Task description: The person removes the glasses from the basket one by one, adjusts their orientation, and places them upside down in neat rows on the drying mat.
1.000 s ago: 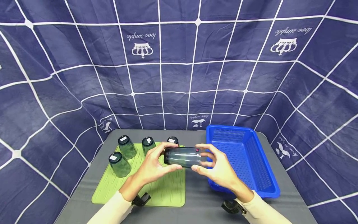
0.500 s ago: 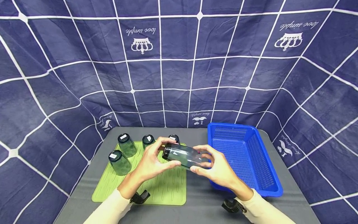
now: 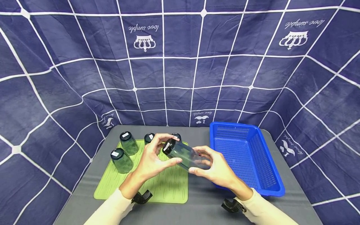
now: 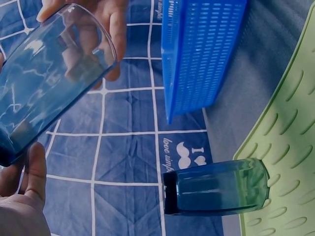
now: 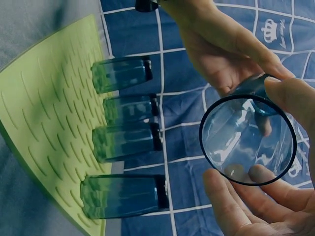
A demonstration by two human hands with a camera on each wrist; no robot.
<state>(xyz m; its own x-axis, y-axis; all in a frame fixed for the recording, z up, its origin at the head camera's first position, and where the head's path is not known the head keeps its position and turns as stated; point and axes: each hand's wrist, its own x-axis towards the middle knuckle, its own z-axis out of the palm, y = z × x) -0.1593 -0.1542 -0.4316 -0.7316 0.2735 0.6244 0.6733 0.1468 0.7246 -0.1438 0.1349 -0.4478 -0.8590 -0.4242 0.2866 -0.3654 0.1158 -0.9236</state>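
Both hands hold one tinted drinking glass (image 3: 182,153) in the air over the right part of the green mat (image 3: 168,190). It lies tilted, its dark base up at the left and its mouth down at the right. My left hand (image 3: 153,159) grips the base end between thumb and fingers. At the mouth end, my right hand (image 3: 215,165) pinches the wall near the rim, which shows round in the right wrist view. Several like glasses stand upside down on the mat, among them a front left glass (image 3: 122,161) and a back left glass (image 3: 129,143).
A blue perforated plastic basket (image 3: 277,175) stands on the grey table (image 3: 202,200) at the right, with nothing in it. Behind the table hangs a blue cloth (image 3: 180,72) with white grid lines. Each wrist wears a black camera strap (image 3: 142,197).
The held glass has gone from lying level to tilting, its base turned up toward the head camera and its mouth lower at the right. Both hands keep their hold on it.
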